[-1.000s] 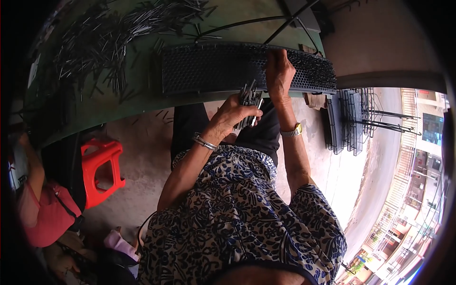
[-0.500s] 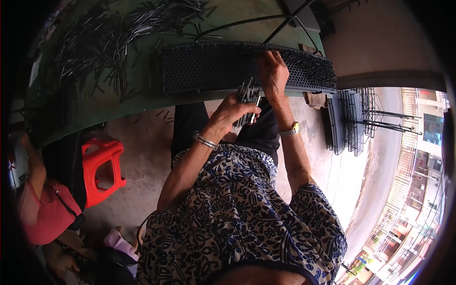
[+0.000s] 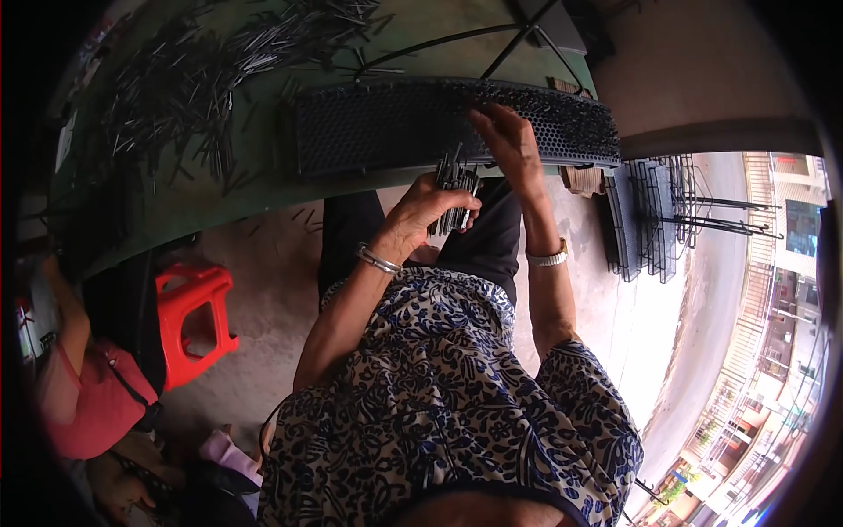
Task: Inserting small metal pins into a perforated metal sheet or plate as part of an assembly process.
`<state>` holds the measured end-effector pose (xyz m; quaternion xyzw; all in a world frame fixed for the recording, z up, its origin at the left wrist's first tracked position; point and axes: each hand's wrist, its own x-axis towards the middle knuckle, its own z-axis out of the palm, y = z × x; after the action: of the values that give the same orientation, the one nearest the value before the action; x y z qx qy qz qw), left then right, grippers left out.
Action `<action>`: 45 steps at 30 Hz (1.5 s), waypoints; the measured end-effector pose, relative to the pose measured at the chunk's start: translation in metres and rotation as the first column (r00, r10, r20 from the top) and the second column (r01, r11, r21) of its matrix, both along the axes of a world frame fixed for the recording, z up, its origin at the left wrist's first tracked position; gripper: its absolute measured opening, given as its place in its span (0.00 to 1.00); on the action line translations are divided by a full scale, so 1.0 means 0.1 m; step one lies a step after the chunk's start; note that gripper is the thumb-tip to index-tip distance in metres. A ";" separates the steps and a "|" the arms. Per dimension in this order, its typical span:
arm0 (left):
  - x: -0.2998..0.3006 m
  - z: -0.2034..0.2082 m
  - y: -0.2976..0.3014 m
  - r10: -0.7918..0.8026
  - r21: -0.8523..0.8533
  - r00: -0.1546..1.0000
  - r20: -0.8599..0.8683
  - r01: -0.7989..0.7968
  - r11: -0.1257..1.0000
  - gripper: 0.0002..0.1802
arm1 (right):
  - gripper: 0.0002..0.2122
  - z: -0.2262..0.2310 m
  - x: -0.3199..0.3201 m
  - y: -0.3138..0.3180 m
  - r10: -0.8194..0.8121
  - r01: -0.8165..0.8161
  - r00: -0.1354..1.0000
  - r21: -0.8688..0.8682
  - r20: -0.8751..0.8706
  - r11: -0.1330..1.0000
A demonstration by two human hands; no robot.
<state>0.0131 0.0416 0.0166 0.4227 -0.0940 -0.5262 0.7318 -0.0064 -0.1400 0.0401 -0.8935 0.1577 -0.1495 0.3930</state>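
Note:
My left hand point(image 3: 424, 206) is wrapped around a bundle of short, thin dark rods point(image 3: 457, 186), held upright below the front edge of a long black perforated panel point(image 3: 369, 132). Over the panel's middle, my right hand point(image 3: 518, 151) has its thumb and fingers drawn together at the holes. Anything between those fingertips is too small and dark to make out. Many rod ends bristle from the holes in the panel's right part, while the left part shows bare holes. The panel rests along the near edge of a green table point(image 3: 263, 189).
A large heap of loose rods point(image 3: 176, 88) covers the table's far left. Black metal bars point(image 3: 509, 54) rise behind the panel. At left are a red plastic stool point(image 3: 195, 325) and another person in a red top point(image 3: 92, 404). Wire racks point(image 3: 654, 220) stand at right.
My right hand has shifted slightly left and its wrist has turned, with the fingers straighter. The left hand keeps the rods in nearly the same place.

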 end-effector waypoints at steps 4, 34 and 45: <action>0.03 -0.08 0.02 -0.033 -0.039 0.999 -0.035 0.031 0.999 0.16 | 0.13 0.40 -0.28 0.23 0.214 -0.158 0.975 0.515 -0.051 0.843; 0.12 -0.10 -0.10 -0.010 -0.016 0.998 -0.068 0.009 1.000 0.05 | 0.03 -0.24 0.22 -0.07 -0.115 0.200 0.912 -0.182 0.394 0.963; 0.08 -0.08 -0.17 0.030 0.089 1.000 0.003 -0.030 0.996 0.06 | 0.04 -0.15 0.22 -0.02 -0.021 0.076 0.991 -0.432 0.129 0.898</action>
<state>0.0207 0.0243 0.0091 0.4568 -0.0645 -0.5185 0.7200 0.0156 -0.1415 0.0255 -0.9438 0.1184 -0.2447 0.1879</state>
